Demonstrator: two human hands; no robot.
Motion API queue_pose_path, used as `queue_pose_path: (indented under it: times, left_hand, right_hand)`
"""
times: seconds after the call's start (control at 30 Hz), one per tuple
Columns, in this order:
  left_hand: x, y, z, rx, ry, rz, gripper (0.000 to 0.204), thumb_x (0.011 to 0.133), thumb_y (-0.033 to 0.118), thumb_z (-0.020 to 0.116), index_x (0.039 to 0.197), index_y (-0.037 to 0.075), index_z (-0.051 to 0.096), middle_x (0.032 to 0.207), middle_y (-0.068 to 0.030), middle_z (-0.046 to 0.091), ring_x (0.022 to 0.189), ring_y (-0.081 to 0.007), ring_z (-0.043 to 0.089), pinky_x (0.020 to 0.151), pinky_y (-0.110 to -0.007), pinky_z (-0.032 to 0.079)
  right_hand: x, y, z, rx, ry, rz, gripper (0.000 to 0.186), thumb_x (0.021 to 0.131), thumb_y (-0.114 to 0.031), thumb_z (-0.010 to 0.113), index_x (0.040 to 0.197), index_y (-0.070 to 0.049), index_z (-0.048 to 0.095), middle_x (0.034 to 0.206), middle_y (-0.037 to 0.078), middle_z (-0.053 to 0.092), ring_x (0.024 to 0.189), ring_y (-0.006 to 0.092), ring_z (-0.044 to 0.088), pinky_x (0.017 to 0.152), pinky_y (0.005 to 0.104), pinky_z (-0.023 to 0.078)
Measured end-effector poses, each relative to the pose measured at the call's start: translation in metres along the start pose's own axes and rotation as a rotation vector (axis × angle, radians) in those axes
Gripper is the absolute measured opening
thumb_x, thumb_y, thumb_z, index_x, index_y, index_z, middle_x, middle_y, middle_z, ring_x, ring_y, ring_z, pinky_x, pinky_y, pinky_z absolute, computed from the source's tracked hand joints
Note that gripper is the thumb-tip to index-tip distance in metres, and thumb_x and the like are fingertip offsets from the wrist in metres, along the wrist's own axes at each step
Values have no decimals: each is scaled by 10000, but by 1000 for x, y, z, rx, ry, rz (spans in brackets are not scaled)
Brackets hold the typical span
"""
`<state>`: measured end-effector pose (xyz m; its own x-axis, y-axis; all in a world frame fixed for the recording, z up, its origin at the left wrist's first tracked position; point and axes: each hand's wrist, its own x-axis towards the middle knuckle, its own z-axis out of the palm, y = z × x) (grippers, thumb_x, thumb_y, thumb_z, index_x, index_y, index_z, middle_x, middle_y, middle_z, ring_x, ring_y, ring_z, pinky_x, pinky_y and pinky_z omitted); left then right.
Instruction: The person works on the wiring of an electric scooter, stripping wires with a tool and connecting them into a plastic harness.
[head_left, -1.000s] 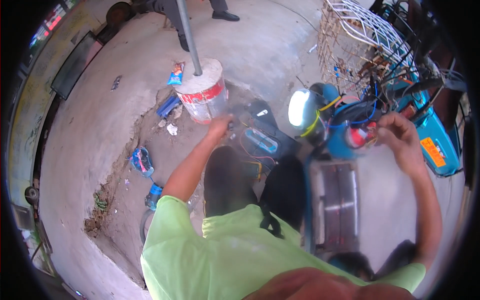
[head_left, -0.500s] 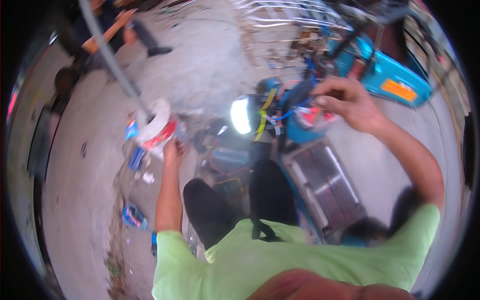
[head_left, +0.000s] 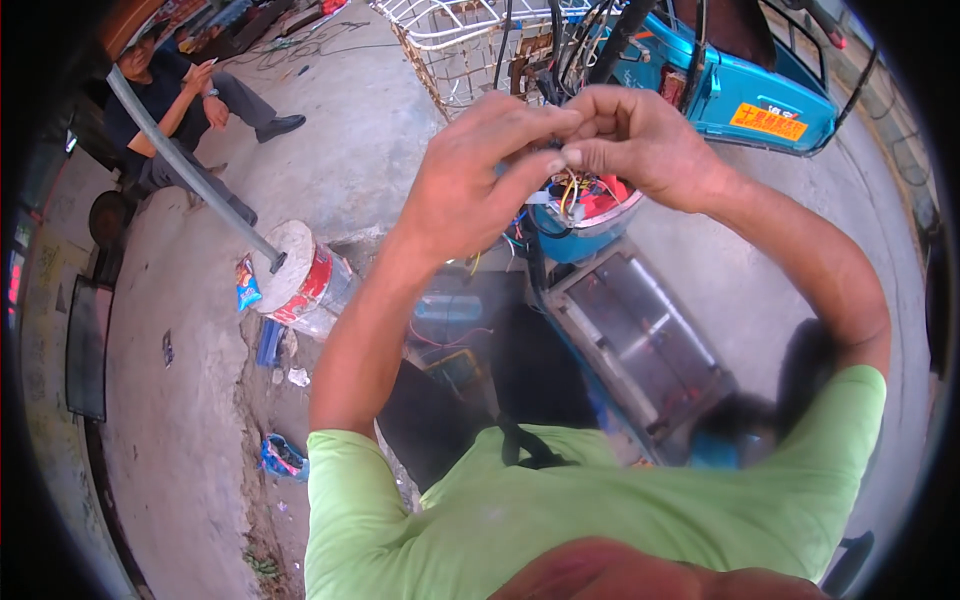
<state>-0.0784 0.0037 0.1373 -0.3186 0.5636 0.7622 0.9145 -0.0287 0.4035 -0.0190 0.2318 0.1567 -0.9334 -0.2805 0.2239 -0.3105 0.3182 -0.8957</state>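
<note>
Both my hands are raised together at upper centre, fingertips nearly touching. My left hand (head_left: 470,175) is closed in a pinch, and so is my right hand (head_left: 645,150). Whatever they pinch is too small or too hidden to name. Just beneath the fingertips, loose yellow, white and dark wires (head_left: 570,195) stand up from a blue body (head_left: 575,243) with red parts on top. My left hand and forearm cover part of this area. Behind the hands, dark cables (head_left: 575,50) hang beside a white wire basket (head_left: 450,75), its lower side rusty.
To the left a pole (head_left: 190,165) rises from a round white-and-red base (head_left: 295,265). A metal-framed dark panel (head_left: 645,335) lies right of my legs. The blue vehicle body (head_left: 745,95) stands at upper right. A seated person (head_left: 185,105) is at upper left.
My left hand has moved up and right from beside the pole's base to meet my right hand. The right hand has shifted left and up. The bright light at centre is gone from view.
</note>
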Motion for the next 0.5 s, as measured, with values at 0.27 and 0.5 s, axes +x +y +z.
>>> queue_pose_path:
  times: [0.27, 0.5]
  left_hand:
    - [15, -25, 10, -499, -130, -216, 169, 982, 32, 656, 1111, -37, 741, 1017, -104, 710, 840, -141, 667, 727, -258, 536]
    - [14, -12, 30, -76, 81, -225, 114, 936, 111, 740, 996, 15, 751, 864, -47, 732, 747, -84, 638, 670, -240, 497]
  right_hand:
    - [2, 9, -22, 91, -37, 24, 505, 908, -304, 791, 1286, -13, 626, 1007, 80, 737, 903, 123, 676, 793, 262, 540]
    - [1, 11, -20, 15, 10, 60, 460, 929, -276, 756, 1289, -16, 634, 1016, 83, 739, 924, 121, 672, 807, 262, 534]
